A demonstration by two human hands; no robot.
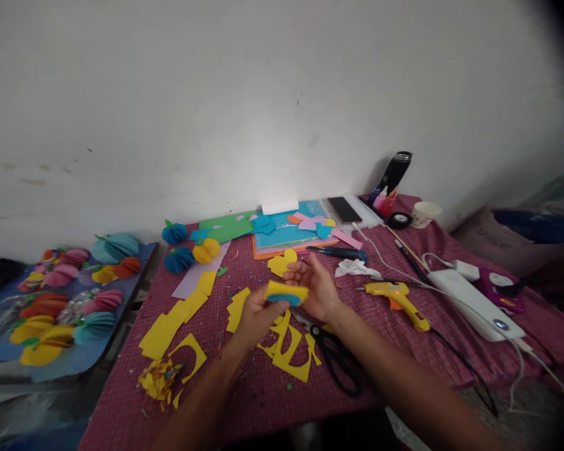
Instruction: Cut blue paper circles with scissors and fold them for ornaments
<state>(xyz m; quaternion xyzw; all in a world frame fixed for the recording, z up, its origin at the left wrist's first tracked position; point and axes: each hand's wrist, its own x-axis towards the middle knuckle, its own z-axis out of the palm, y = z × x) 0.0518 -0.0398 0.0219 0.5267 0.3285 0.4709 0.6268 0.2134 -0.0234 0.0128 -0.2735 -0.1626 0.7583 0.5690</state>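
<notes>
My left hand (257, 316) pinches a yellow paper piece (271, 289) with a blue paper shape (284, 299) lying against it. Close beside it, my right hand (318, 289) is open, palm turned toward the paper and fingers loosely curled; whether a fingertip touches the paper's edge is unclear. Below the hands lie yellow paper offcuts (298, 360) with rounded cut-outs. Black-handled scissors (339, 363) rest partly under my right forearm. Rounded yellow cut-outs (282, 262) sit just beyond my fingers, and yellow paper squares (237, 308) are left of my left hand.
A yellow glue gun (399, 299), white power strip (474, 304) and cables lie right. Behind are coloured sheets (282, 235), a phone (344, 210), a paper cup (425, 214) and a black flask (397, 170). Paper pumpkins (176, 258) stand left; more fill a blue board (136, 266).
</notes>
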